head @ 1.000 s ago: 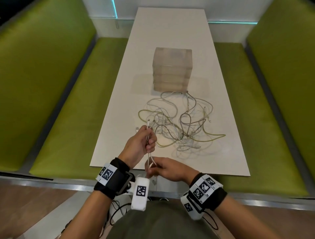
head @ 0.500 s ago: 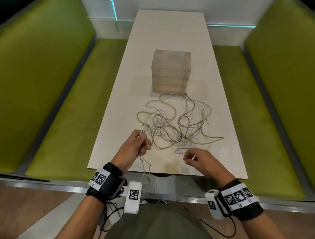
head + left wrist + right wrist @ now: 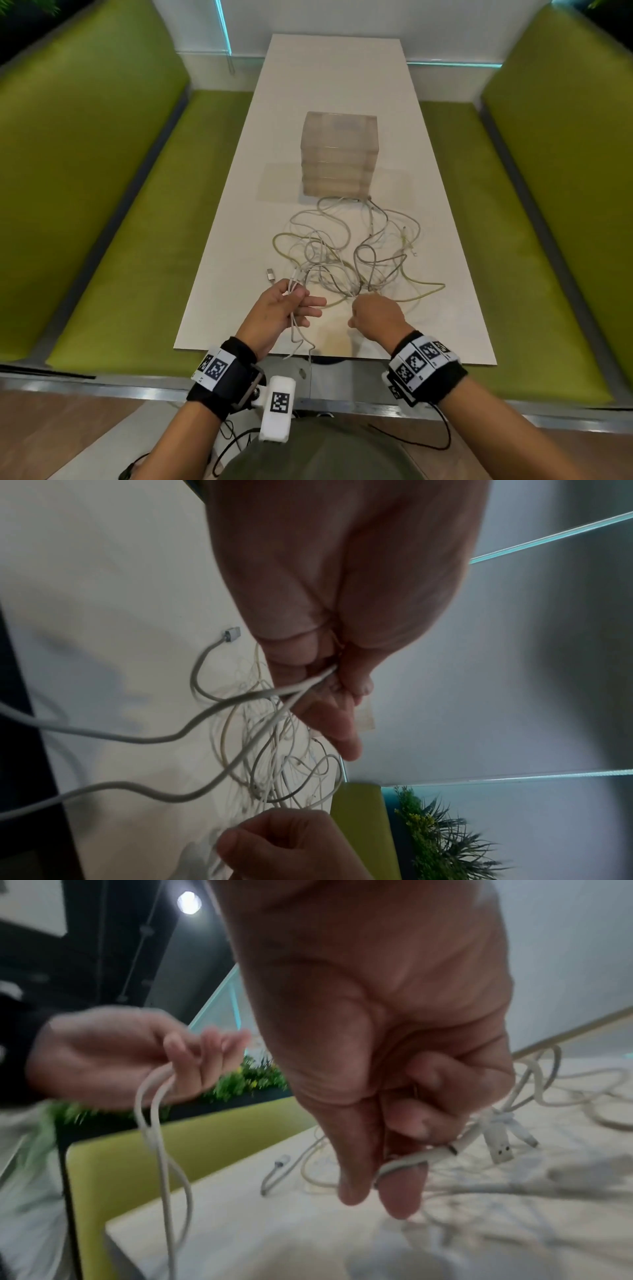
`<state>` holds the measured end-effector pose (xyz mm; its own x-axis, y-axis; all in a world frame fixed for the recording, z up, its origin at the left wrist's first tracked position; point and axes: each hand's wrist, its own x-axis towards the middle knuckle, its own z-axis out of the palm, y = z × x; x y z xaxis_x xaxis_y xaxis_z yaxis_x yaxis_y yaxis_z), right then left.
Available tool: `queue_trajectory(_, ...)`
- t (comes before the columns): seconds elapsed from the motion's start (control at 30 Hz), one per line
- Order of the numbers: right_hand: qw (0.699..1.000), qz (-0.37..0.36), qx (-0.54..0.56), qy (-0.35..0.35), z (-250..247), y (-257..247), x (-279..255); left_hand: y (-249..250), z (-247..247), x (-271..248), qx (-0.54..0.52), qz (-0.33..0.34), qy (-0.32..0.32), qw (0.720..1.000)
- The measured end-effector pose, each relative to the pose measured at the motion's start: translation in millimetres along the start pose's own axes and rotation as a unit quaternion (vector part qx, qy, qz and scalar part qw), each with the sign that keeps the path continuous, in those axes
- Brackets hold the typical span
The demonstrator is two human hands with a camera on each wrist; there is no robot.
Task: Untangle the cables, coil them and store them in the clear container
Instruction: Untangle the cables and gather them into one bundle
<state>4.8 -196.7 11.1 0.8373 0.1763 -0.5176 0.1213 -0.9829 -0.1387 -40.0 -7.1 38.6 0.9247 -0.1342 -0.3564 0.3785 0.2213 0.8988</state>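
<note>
A tangle of white, grey and yellowish cables (image 3: 356,253) lies on the white table (image 3: 329,85), just in front of the clear stacked container (image 3: 339,154). My left hand (image 3: 287,308) grips a doubled white cable (image 3: 294,322) between thumb and forefinger; the other fingers are stretched out. Its strands (image 3: 192,729) hang over the near table edge. My right hand (image 3: 373,315) pinches a white cable (image 3: 411,1161) at the near side of the tangle. A loose USB plug (image 3: 500,1150) dangles beside those fingers.
Green benches (image 3: 113,240) run along both sides of the table, with green backrests (image 3: 565,137) behind them. A grey connector (image 3: 270,274) lies on the table left of the tangle. The far half of the table is bare.
My right hand left the cable near my left hand, swung right and forward, and now pinches a cable at the tangle's near edge. My left hand kept its hold on the doubled cable.
</note>
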Motion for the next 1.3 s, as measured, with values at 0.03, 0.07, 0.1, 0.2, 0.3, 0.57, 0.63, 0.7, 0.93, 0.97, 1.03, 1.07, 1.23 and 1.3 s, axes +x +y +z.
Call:
queue_trajectory(0.03,0.999,-0.004,0.039,-0.002,-2,3,-1,-2,0,0,-0.01,-0.008,0.009,1.0)
queue_trajectory(0.07,0.995,-0.014,0.094,0.001,-6,7,-4,-4,-1,0,-0.023,-0.019,0.016,0.999)
queue_trajectory(0.1,0.987,-0.03,0.159,0.007,-11,11,-8,-6,-1,0,-0.038,-0.031,0.022,0.999)
queue_trajectory(0.2,0.948,-0.087,0.305,0.017,-30,14,-28,-10,1,3,-0.073,-0.062,0.032,0.995)
queue_trajectory(0.3,0.923,-0.133,0.361,0.01,-39,13,-41,-12,7,7,-0.08,-0.078,0.029,0.993)
queue_trajectory(0.57,0.912,-0.2,0.359,0.003,-24,11,-41,-3,17,13,-0.189,-0.064,0.0,0.98)
queue_trajectory(0.63,0.918,-0.202,0.342,0.012,-19,11,-37,-3,16,13,-0.198,-0.063,-0.006,0.978)
queue_trajectory(0.7,0.918,-0.208,0.337,0.02,-16,9,-35,-4,16,13,-0.203,-0.06,-0.005,0.977)
queue_trajectory(0.93,0.913,-0.208,0.351,0.016,-11,4,-29,-1,20,8,-0.256,-0.033,-0.037,0.965)
queue_trajectory(0.97,0.916,-0.212,0.341,0.011,-10,4,-28,-1,20,7,-0.263,-0.034,-0.039,0.963)
queue_trajectory(1.03,0.919,-0.227,0.322,-0.002,-9,4,-24,0,18,7,-0.254,-0.031,-0.028,0.966)
queue_trajectory(1.07,0.918,-0.234,0.32,-0.005,-9,4,-20,1,18,7,-0.239,-0.023,-0.019,0.97)
queue_trajectory(1.23,0.953,-0.198,0.227,-0.018,-17,15,10,24,11,5,-0.256,0.057,0.014,0.965)
queue_trajectory(1.3,0.949,-0.195,0.249,-0.01,-21,25,19,40,-1,4,-0.287,0.096,0.029,0.953)
